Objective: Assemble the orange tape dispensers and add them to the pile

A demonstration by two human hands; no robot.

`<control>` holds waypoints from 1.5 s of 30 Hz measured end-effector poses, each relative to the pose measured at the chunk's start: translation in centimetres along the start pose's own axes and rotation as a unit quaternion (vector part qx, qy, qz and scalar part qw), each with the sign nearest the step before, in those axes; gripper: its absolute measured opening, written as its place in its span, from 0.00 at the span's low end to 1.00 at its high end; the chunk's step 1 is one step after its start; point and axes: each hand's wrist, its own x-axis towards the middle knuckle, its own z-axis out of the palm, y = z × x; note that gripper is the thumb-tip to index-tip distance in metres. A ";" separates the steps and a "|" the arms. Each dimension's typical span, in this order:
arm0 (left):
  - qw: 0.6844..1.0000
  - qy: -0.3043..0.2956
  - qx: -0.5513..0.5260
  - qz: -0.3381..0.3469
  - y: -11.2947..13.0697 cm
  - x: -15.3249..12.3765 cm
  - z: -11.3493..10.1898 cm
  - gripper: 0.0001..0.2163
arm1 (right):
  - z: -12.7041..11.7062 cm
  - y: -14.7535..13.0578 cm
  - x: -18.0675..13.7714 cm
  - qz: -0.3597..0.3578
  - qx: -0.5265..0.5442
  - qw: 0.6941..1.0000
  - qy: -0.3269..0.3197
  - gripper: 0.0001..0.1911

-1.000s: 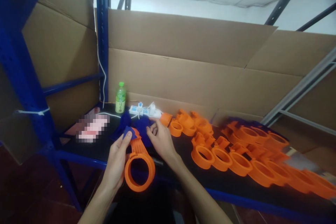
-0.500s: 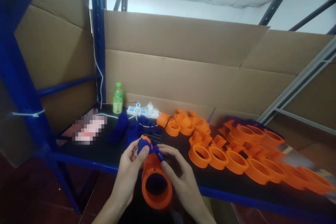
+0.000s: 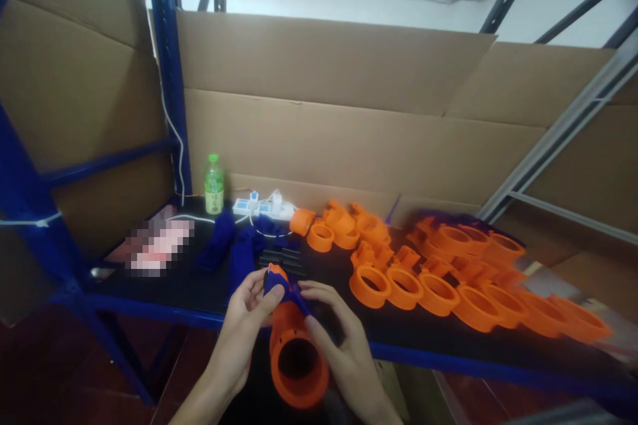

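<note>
Right hand (image 3: 343, 332) has come back from the blue parts (image 3: 242, 265) to the near side, joining the left hand (image 3: 244, 325) at an orange ring part (image 3: 285, 319)
Left thumb and fingers clamp its blue-and-orange far end; right thumb and forefinger pinch a slim blue piece (image 3: 300, 300) (a little blurred) at its right side, the ring hanging before the shelf's near edge (image 3: 164, 311), more orange rings (image 3: 405, 292) lying right
</note>
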 end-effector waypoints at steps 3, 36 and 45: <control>1.000 -0.004 0.003 0.011 0.1 -0.1 0.0 0.20 | 0.0 -0.1 -0.1 0.005 0.006 1.000 0.003 0.11; 0.996 -0.052 0.028 0.061 0.2 -1.4 0.4 0.28 | 0.2 -0.4 -0.9 0.083 0.003 0.997 0.004 0.17; 0.996 0.029 -0.063 0.048 -0.1 -0.8 0.2 0.27 | 0.3 -1.9 -2.1 0.022 -0.116 0.992 -0.049 0.29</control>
